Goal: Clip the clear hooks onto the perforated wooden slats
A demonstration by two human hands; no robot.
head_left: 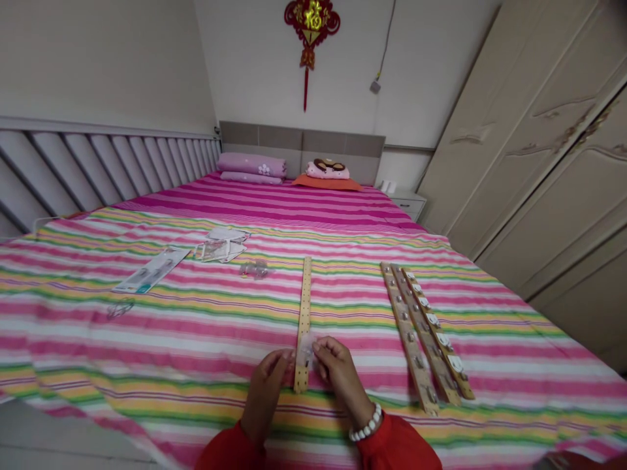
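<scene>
Over the near end of a perforated wooden strip [304, 300], a small clear plastic bag [307, 348] is stretched between my hands. Something small and dark shows inside it. My right hand [339, 372], with a white bead bracelet [367, 424] at the wrist, pinches the bag's right side. My left hand [267, 386] is closed at the bag's left edge, thumb and forefinger together; the exact grip there is partly hidden. The strip lies lengthwise on a striped bedsheet [235, 359].
To the right lie three wooden strips [409, 333] carrying small metal pieces, the outermost also with white pieces [443, 341]. Leftward are small clear bags [255, 268], papers and packets [223, 245], a long blister pack [153, 269] and thin wire-like loops [120, 308].
</scene>
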